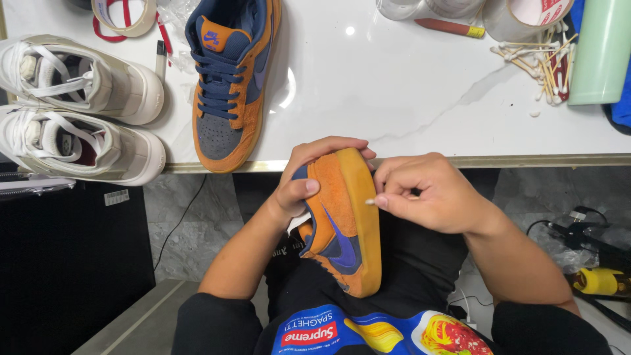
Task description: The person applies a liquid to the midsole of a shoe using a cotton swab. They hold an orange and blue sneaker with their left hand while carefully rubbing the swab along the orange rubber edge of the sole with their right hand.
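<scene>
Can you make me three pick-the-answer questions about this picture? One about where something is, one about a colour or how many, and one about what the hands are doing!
1. Where is the other orange shoe?
A. On the white table
B. On the floor
C. In a box

2. How many white shoes lie on the table?
A. One
B. Two
C. Four

3. What is the right hand doing?
A. Resting flat on the table
B. Pinching a cotton swab at the held shoe's sole
C. Tying laces

Answers:
1 A: it lies on the table, toe toward the edge.
2 B: two sit side by side at the left.
3 B: the swab tip meets the tan sole, while the left hand grips the shoe.
</scene>
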